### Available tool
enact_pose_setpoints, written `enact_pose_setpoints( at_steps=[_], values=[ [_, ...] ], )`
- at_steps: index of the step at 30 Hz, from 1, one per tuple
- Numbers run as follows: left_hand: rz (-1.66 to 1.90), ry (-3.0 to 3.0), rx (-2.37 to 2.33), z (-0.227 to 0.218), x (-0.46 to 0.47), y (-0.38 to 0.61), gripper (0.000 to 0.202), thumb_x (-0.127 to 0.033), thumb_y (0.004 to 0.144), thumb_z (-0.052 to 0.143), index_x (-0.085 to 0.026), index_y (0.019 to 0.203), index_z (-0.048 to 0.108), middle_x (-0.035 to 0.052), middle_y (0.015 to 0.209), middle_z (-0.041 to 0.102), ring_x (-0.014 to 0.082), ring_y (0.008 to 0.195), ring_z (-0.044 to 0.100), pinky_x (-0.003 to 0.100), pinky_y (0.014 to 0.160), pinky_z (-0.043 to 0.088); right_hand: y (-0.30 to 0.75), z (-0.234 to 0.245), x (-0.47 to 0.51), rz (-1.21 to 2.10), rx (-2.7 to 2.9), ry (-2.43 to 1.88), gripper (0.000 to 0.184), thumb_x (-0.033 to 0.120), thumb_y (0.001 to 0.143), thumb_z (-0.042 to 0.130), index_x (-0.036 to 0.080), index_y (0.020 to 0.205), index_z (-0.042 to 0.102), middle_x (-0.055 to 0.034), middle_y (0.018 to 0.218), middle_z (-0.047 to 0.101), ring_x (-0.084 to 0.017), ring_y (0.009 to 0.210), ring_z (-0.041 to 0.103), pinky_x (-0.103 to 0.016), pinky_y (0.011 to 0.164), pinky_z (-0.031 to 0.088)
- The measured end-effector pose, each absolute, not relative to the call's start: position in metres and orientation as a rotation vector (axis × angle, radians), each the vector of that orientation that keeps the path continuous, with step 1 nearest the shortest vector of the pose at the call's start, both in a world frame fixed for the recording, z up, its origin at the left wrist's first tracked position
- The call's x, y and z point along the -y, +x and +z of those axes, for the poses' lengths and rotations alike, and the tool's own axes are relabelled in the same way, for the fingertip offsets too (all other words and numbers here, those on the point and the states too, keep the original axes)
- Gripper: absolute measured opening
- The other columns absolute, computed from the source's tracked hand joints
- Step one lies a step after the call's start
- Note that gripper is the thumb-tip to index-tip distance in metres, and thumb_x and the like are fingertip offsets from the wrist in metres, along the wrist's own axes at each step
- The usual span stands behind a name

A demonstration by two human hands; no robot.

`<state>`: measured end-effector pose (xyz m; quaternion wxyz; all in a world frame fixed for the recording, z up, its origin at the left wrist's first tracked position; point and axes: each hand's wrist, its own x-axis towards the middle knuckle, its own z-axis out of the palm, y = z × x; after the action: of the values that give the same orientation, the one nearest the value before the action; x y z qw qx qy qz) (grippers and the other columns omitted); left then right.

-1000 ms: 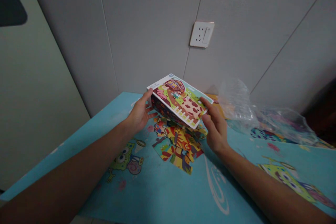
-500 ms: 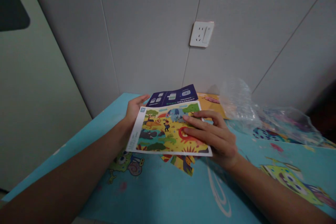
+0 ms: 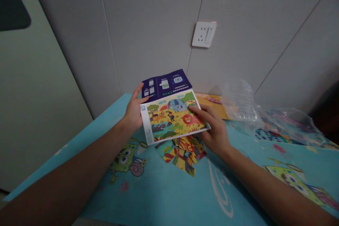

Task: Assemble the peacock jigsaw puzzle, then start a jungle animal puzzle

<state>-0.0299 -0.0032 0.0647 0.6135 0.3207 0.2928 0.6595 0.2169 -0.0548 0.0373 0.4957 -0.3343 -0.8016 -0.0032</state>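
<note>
Both my hands hold a flat puzzle box (image 3: pixel 172 118) a little above the table, its top face showing a yellow safari picture with a lion and an elephant, its dark blue side (image 3: pixel 165 84) turned up toward the wall. My left hand (image 3: pixel 134 111) grips the box's left end, thumb on the blue side. My right hand (image 3: pixel 213 129) clasps the right edge, fingers lying on the picture. Beneath the box lies a loose heap of colourful puzzle pieces (image 3: pixel 182 152) on the blue cartoon-printed tablecloth (image 3: pixel 164 190).
Crumpled clear plastic wrap (image 3: pixel 243 107) lies at the back right, with an orange sheet (image 3: pixel 213 104) beside it. A grey panelled wall with a white socket (image 3: pixel 203 34) stands close behind the table. The table's left edge runs diagonally at the lower left.
The box was turned over from its farm-picture face to the safari face, then lifted and tilted so the blue side stands higher. The puzzle pieces beneath show again.
</note>
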Motion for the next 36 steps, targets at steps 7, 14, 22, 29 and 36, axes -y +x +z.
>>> enact_pose_setpoints(
  at_steps=[7, 14, 22, 29, 36],
  values=[
    [1.425, 0.677, -0.58, 0.072, 0.006, -0.032, 0.049, -0.025, 0.074, 0.062, -0.019, 0.123, 0.059, 0.0095, 0.098, 0.072, 0.0326, 0.091, 0.069, 0.057, 0.084, 0.052, 0.222, 0.039, 0.056, 0.157, 2.088, -0.685, 0.062, 0.021, 0.076, 0.047, 0.023, 0.139, 0.05, -0.0098, 0.11, 0.063, -0.027, 0.097, 0.059, -0.042, 0.08, 0.048],
    [1.404, 0.831, -0.432, 0.07, 0.015, -0.031, 0.047, -0.039, 0.077, 0.062, -0.015, 0.117, 0.061, 0.0137, 0.112, 0.068, 0.0365, 0.112, 0.06, 0.059, 0.094, 0.045, 0.219, 0.033, 0.056, -0.018, 1.825, -0.864, 0.047, 0.015, 0.087, 0.049, 0.027, 0.132, 0.057, -0.0067, 0.108, 0.067, -0.02, 0.083, 0.064, -0.034, 0.072, 0.051],
    [1.361, 1.131, -0.413, 0.059, 0.012, -0.025, 0.06, -0.01, 0.06, 0.078, -0.018, 0.117, 0.06, 0.0096, 0.105, 0.071, 0.0278, 0.097, 0.067, 0.048, 0.092, 0.051, 0.211, 0.025, 0.051, 0.284, 1.601, -0.75, 0.056, 0.025, 0.09, 0.056, 0.031, 0.142, 0.036, -0.0072, 0.11, 0.066, -0.021, 0.089, 0.065, -0.04, 0.08, 0.055],
    [1.484, 1.533, -0.647, 0.05, 0.006, -0.028, 0.027, -0.017, 0.064, 0.08, -0.019, 0.09, 0.074, 0.0029, 0.088, 0.073, 0.0179, 0.079, 0.068, 0.033, 0.08, 0.054, 0.215, 0.028, 0.044, 0.195, 1.541, -0.958, 0.077, 0.026, 0.085, 0.063, 0.024, 0.151, 0.022, -0.0094, 0.106, 0.067, -0.023, 0.085, 0.066, -0.04, 0.073, 0.056],
    [1.492, 1.744, -0.692, 0.051, 0.011, -0.026, 0.013, -0.013, 0.064, 0.076, -0.022, 0.073, 0.078, 0.0038, 0.077, 0.072, 0.0186, 0.077, 0.066, 0.031, 0.075, 0.054, 0.225, 0.026, 0.04, -0.067, 1.705, -0.965, 0.041, 0.017, 0.085, 0.059, 0.03, 0.123, 0.064, -0.007, 0.113, 0.067, -0.026, 0.102, 0.061, -0.045, 0.086, 0.051]
  ],
)
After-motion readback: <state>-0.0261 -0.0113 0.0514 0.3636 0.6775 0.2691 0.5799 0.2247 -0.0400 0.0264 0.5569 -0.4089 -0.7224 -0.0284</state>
